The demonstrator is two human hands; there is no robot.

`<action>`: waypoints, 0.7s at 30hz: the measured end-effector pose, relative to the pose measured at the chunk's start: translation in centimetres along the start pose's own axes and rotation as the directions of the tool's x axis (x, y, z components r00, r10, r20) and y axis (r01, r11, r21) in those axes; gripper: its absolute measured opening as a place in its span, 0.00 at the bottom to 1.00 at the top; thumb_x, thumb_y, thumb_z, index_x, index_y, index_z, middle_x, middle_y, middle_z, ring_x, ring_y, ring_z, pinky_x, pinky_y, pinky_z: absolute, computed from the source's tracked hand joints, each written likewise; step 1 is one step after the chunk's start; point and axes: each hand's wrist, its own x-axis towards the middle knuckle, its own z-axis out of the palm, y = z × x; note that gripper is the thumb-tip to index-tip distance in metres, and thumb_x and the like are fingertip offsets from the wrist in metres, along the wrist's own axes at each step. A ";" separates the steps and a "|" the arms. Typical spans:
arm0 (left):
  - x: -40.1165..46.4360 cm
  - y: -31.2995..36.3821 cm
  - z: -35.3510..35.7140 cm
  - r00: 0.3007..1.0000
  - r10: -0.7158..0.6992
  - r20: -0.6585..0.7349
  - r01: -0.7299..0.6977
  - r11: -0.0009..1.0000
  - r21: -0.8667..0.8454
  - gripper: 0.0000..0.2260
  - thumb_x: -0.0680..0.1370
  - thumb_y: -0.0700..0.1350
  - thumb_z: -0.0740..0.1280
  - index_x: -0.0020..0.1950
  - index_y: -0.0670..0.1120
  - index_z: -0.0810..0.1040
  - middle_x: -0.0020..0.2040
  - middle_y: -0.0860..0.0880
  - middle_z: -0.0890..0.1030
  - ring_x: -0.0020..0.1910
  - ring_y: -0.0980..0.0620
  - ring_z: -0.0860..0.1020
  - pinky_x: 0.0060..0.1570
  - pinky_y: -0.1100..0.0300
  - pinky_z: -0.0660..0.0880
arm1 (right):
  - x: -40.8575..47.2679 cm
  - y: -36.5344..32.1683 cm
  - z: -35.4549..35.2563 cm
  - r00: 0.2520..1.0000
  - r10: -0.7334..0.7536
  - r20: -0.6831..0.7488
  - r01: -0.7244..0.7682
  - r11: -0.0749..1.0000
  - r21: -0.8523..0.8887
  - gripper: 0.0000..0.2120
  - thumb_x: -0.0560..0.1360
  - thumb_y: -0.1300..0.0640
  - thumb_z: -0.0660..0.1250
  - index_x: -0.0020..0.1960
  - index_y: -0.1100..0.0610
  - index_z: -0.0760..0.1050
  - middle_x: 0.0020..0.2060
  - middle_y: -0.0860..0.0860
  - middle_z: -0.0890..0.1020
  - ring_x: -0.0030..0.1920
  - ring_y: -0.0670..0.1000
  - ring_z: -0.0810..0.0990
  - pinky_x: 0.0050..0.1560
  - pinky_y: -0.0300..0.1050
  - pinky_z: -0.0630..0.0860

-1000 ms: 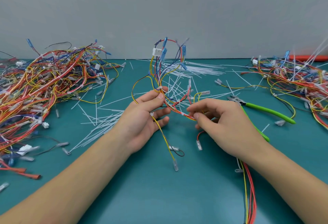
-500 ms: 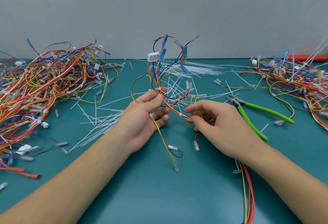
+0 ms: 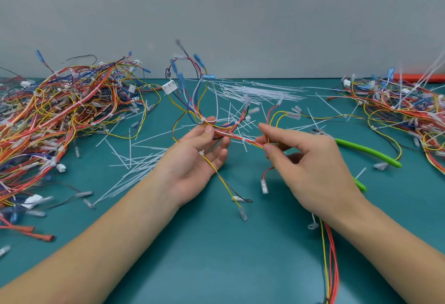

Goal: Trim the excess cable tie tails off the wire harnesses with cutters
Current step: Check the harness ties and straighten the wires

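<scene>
Two hands are stretching one wire harness (image 3: pixel 237 135) taut, probably to expose its ties: the left hand (image 3: pixel 195 157) is pinching it at ten o'clock, the right hand (image 3: pixel 310 159) at two. Green-handled cutters (image 3: pixel 368 152) are lying unheld at three o'clock, beyond the right hand, on the worktop (image 3: pixel 216 255).

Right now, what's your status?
Both hands pinch one wire harness: left hand, right hand. Cutters lie unheld behind right hand. Nothing blocking.
</scene>
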 end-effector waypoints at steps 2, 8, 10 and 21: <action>0.0 0.0 0.1 1.000 -0.003 0.003 0.003 1.000 -0.013 0.06 0.82 0.41 0.65 0.51 0.49 0.81 0.49 0.48 0.86 0.42 0.51 0.85 0.38 0.61 0.81 | 0.0 -0.1 0.0 0.999 -0.019 -0.030 0.020 1.000 0.020 0.17 0.79 0.65 0.71 0.66 0.52 0.83 0.49 0.42 0.88 0.44 0.48 0.84 0.43 0.41 0.80; -0.1 0.1 0.2 1.000 0.016 0.016 -0.016 1.000 -0.004 0.08 0.83 0.43 0.65 0.51 0.54 0.81 0.55 0.50 0.83 0.42 0.52 0.83 0.41 0.59 0.79 | 0.1 0.5 0.0 0.984 0.101 0.150 -0.094 0.994 -0.055 0.19 0.79 0.63 0.72 0.68 0.49 0.81 0.46 0.44 0.85 0.41 0.49 0.84 0.45 0.40 0.79; -0.1 0.1 0.2 0.999 0.016 0.031 -0.016 1.000 0.007 0.07 0.83 0.44 0.65 0.51 0.55 0.81 0.56 0.51 0.84 0.44 0.52 0.82 0.42 0.59 0.78 | 0.1 0.6 0.0 0.977 0.114 0.183 -0.107 0.993 -0.050 0.19 0.79 0.62 0.72 0.68 0.48 0.82 0.45 0.44 0.84 0.41 0.49 0.84 0.44 0.36 0.77; -0.5 0.2 0.7 0.992 0.029 0.120 -0.015 0.994 -0.109 0.07 0.81 0.42 0.64 0.52 0.52 0.81 0.49 0.50 0.85 0.43 0.50 0.84 0.40 0.58 0.81 | 0.4 0.6 -0.3 0.956 0.158 0.246 -0.191 0.975 0.115 0.18 0.79 0.61 0.72 0.61 0.41 0.83 0.42 0.51 0.86 0.43 0.54 0.85 0.50 0.47 0.83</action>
